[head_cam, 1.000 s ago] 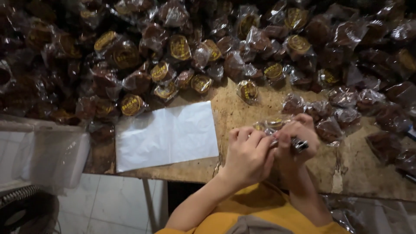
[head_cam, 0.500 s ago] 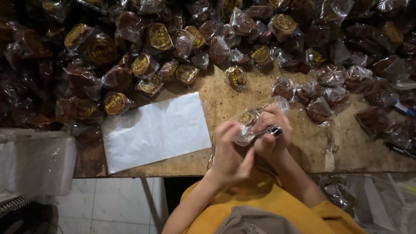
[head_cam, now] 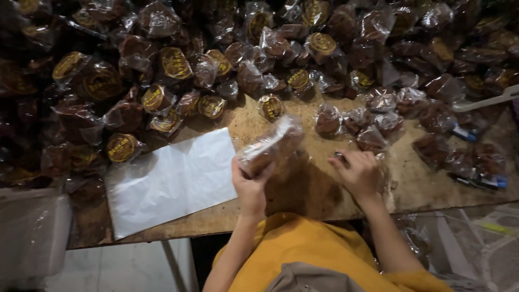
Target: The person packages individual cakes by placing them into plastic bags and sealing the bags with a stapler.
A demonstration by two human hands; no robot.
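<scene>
While gripped: packet [head_cam: 270, 145], left hand [head_cam: 250, 184].

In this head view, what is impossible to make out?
- Small dark thing under the right hand: the fingers cover it.
- Packet in the left hand: motion blur smears its contents.
- Far bags: too dark, cut by the top edge.
- White bar: cut by the right edge.

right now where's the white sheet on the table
In the head view, the white sheet lies flat on the wooden table near its front edge, just left of the left hand, below the heap of packets.
</scene>
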